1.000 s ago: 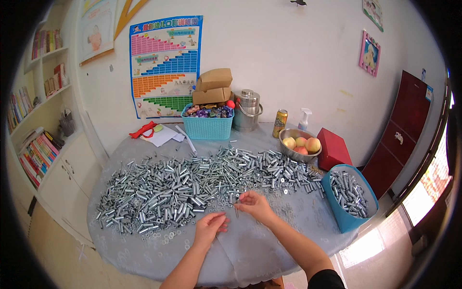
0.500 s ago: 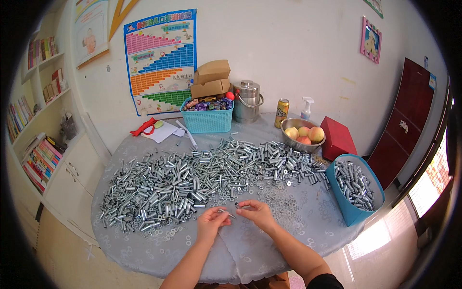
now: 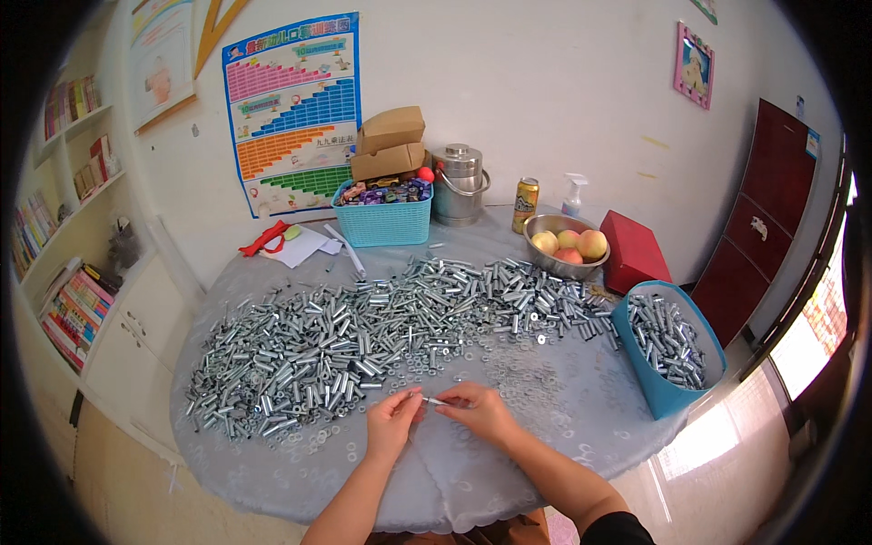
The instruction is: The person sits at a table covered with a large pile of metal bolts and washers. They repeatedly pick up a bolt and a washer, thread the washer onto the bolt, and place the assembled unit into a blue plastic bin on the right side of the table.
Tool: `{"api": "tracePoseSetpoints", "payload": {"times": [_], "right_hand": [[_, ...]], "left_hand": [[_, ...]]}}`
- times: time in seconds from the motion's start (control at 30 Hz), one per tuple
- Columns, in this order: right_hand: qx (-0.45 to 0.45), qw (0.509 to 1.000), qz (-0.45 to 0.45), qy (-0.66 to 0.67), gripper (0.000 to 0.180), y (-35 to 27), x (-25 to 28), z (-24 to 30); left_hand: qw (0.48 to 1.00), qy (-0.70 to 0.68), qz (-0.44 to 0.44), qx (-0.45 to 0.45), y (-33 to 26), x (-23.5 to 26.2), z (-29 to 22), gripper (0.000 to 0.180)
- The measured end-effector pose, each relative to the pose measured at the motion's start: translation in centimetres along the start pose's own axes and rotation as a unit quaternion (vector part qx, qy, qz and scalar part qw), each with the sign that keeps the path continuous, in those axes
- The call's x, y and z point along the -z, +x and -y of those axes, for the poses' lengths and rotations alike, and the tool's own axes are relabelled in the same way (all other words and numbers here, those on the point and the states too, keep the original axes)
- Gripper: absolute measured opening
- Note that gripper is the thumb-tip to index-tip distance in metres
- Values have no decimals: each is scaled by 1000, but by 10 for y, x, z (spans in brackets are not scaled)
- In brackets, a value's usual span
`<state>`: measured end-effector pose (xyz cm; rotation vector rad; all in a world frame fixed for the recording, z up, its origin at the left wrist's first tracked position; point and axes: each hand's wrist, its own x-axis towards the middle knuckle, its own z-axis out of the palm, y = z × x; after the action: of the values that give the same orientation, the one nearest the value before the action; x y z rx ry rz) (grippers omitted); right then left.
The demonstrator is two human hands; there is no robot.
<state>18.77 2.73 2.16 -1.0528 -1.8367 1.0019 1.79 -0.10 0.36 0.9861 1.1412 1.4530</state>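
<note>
My left hand (image 3: 392, 420) is closed in a pinch on one end of a slim silver metal bolt (image 3: 434, 401). From the other side, the fingertips of my right hand (image 3: 476, 411) close on its opposite end. The bolt lies almost level between the two hands, above the near part of the table; my fingers cover its ends. Just beyond my hands spreads a large heap of loose silver metal sleeves and bolts (image 3: 318, 341). Many small flat washers (image 3: 518, 372) lie scattered to the right of the heap.
A blue bin (image 3: 650, 372) of metal sleeves stands at the right edge of the cloth-covered table (image 3: 300, 481). Along the back are a turquoise basket (image 3: 383, 225), a metal pot (image 3: 459, 186), a yellow can (image 3: 525, 205), a spray bottle (image 3: 573, 195), a fruit bowl (image 3: 556, 263) and a red box (image 3: 634, 251).
My hands were slightly apart, the left one with the bolt, the right one pinching a small piece. They have come together, and the right fingertips now meet the bolt's end.
</note>
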Motion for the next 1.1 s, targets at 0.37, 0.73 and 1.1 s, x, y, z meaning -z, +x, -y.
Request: {"api": "tracePoseSetpoints", "payload": {"times": [0.37,0.73,1.1], "right_hand": [[142,987,-24,-70,20,2,-1,-9],[7,944,-266,-197,15,15,75,-31],[-48,922,-202,-327,17,12,83,-54]], "left_hand": [[998,5,60,2,-3,0,-2,19],[996,-70,4,59,-1,4,-9,16],[995,-75,7,66,0,4,-8,16]]}}
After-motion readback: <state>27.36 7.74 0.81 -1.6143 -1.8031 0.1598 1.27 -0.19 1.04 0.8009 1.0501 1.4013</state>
